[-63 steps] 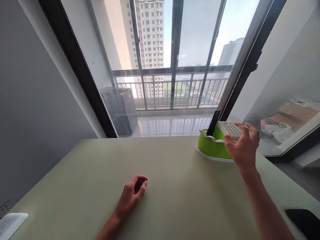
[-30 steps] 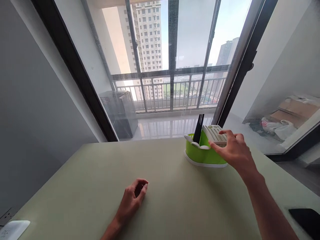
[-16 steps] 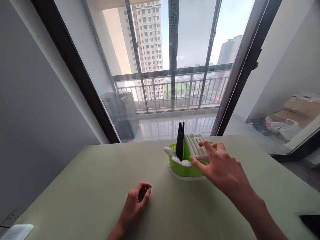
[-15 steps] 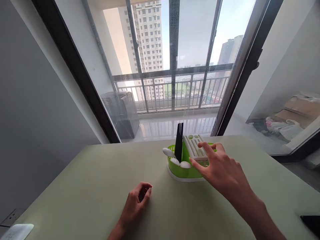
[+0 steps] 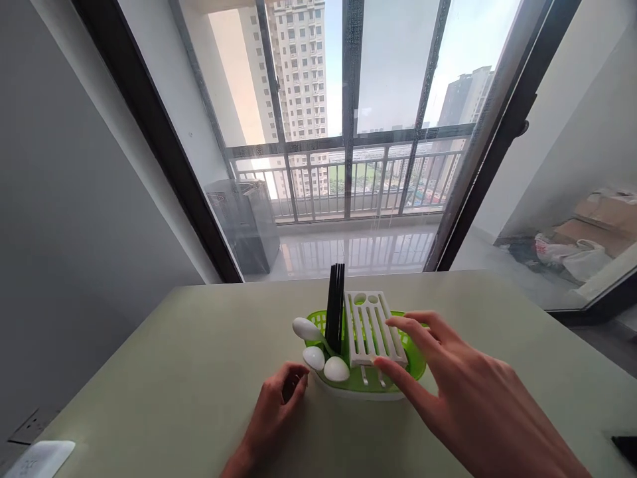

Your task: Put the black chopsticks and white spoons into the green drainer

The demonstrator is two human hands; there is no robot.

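A green cutlery holder stands on the pale green table just in front of me. It carries a white slotted lid, upright black chopsticks and three white spoons. My right hand grips the holder's right side, thumb against the front edge of the lid and fingers over the green rim. My left hand rests on the table in a loose fist, its knuckles almost touching the holder's left front, with nothing seen in it.
A dark phone lies at the table's right edge and a white flat object at its near left corner. Beyond the far edge are glass doors, a balcony with a railing and a grey cabinet.
My right hand has dragged the green holder from the far right of the table leftward and toward me. The left hand has stayed put in its loose fist.
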